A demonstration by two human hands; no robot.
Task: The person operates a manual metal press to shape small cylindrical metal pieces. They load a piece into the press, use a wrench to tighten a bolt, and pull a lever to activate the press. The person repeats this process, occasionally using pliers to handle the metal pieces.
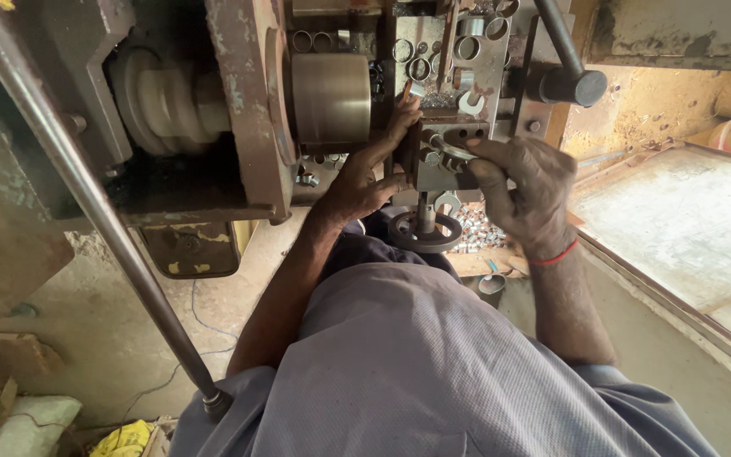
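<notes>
Left hand [370, 173] fingertip up at machine block [446, 148], grip loose, right hand [522, 190] clamped on wrench [450, 152], handwheel [423, 230] below

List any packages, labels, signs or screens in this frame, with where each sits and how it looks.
Yellow crumpled wrapper or bag: bottom edge on the floor, left of the person's grey shirt; dark markings, too small to make out.
Whitish sack: bottom left corner, soft, lumpy, dirty off-white.
No signs or screens show; the machine by the left hand and right hand shows no visible label.
</notes>
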